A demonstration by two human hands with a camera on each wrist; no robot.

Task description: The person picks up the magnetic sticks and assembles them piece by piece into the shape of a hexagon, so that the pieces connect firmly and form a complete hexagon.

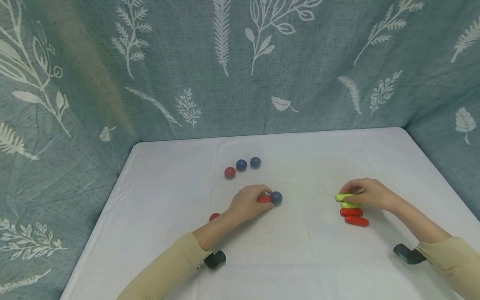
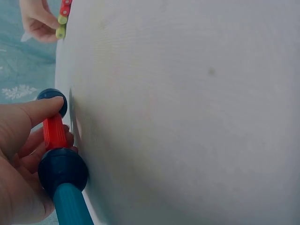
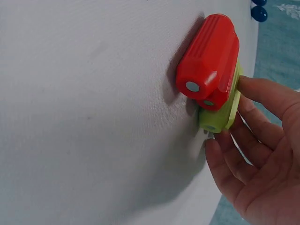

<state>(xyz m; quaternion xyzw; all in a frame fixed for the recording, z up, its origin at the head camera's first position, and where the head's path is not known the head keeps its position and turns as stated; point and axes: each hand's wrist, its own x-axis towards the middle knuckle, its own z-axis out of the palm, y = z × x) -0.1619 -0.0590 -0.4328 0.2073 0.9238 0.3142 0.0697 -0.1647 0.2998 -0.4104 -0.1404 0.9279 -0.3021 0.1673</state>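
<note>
My left hand [image 1: 249, 203] grips a chain of magnetic rods and balls; its thumb lies against the end blue ball [image 2: 52, 97]. Behind that ball come a red rod [image 2: 55, 132], a second blue ball [image 2: 63, 171] and a teal rod [image 2: 72, 206], mostly hidden by the hand from above. On the right, my right hand [image 1: 371, 195] pinches the farthest yellow-green rod [image 1: 343, 197] of a row. Beside it lie another yellow-green rod [image 1: 350, 205] and two red rods [image 1: 356, 221], side by side on the white cloth. Metal discs show at the rod ends.
Beyond my left hand, a red ball [image 1: 230, 173] and two blue balls [image 1: 241, 165] sit on the white-covered table [image 1: 172, 175]. Another red ball [image 1: 214, 216] is partly hidden by my left forearm. A green leaf-patterned curtain [image 1: 240, 104] encloses the back and sides.
</note>
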